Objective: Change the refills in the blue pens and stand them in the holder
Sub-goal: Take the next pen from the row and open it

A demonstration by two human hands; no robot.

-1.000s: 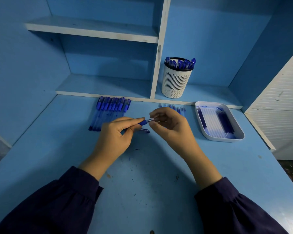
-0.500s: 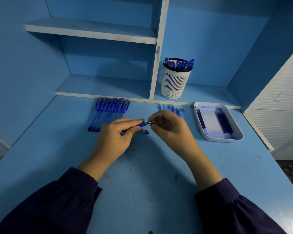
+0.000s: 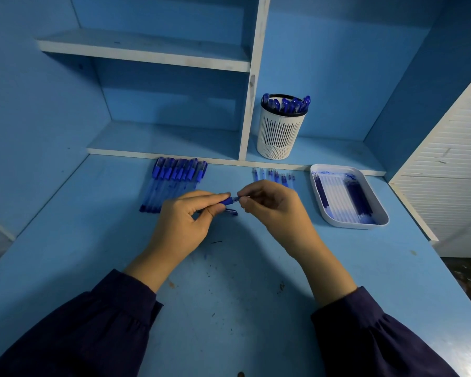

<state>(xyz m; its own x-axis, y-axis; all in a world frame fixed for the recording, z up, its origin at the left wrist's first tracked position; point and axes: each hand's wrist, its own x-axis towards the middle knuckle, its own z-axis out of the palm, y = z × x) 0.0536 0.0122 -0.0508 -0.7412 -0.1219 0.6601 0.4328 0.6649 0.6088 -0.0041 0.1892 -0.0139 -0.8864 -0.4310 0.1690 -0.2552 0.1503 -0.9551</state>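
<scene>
Dark sleeves: lower corners of the frame, over the light-blue desk point(image 3: 229, 308).
Left hand point(image 3: 184, 221): centre, fingers closed round a blue pen barrel point(image 3: 227, 201).
Right hand point(image 3: 272, 206): pinching the barrel's tip end.
Cap point(image 3: 231, 212): blue, on the desk under the hands.
Capped blue pens point(image 3: 172, 183): row, centre left.
Loose refills point(image 3: 273, 176): behind the right hand.
White tray point(image 3: 381, 213): right, holding refills.
White slotted holder point(image 3: 279, 137): upper centre shelf, pens upright inside.

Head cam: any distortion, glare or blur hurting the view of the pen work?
Head view: wide-angle bowing bends the shelf divider and the desk edges; light is dim and blue-tinted, with soft shadow under both hands and a pale glare patch at the desk's bottom right corner; the pen between the left hand and right hand is small and slightly soft.
</scene>
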